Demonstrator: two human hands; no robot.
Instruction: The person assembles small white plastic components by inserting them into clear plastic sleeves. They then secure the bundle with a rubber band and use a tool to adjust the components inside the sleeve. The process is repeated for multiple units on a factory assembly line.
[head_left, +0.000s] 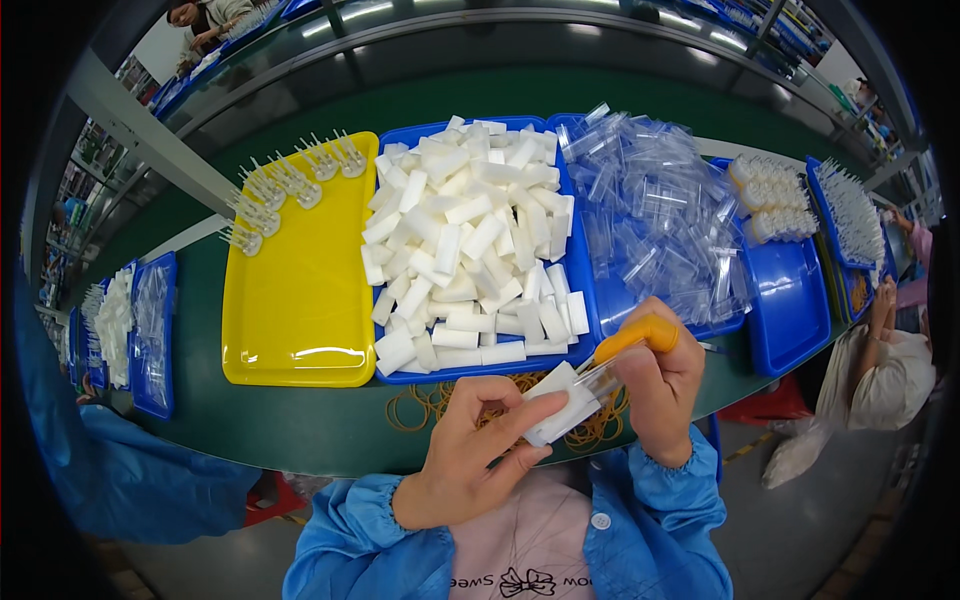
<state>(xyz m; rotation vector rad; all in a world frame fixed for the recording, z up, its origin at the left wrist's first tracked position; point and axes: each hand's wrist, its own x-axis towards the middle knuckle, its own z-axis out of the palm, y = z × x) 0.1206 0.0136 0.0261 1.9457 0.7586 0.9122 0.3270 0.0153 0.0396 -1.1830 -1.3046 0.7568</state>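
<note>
Nearest, just above the blue sleeves, the left hand point(470, 455) cradles a small white foam block point(562, 405), its fingers point(520, 415) curled round the block's lower end, while the right hand point(660, 385) pinches a clear plastic sleeve point(600, 376) against the block's upper end, its thumb capped by an orange rubber cot point(635, 337). Both sets of fingers are closed on the work, held above the near edge of the green counter point(330, 425). The block looks very light and soft, likely to dent under a hard squeeze, so a gentle hold on its long sides seems best; the sleeve looks thin, slick and easily crumpled, better taken by its open end. Under the hands lies a scatter of tan rubber bands point(425, 405). Beyond stand a yellow tray point(300, 300) with clear pronged pieces point(285, 185) at its far end, a blue tray point(585, 300) heaped with white foam blocks point(465, 235), and a pile of clear sleeves point(655, 215).
</note>
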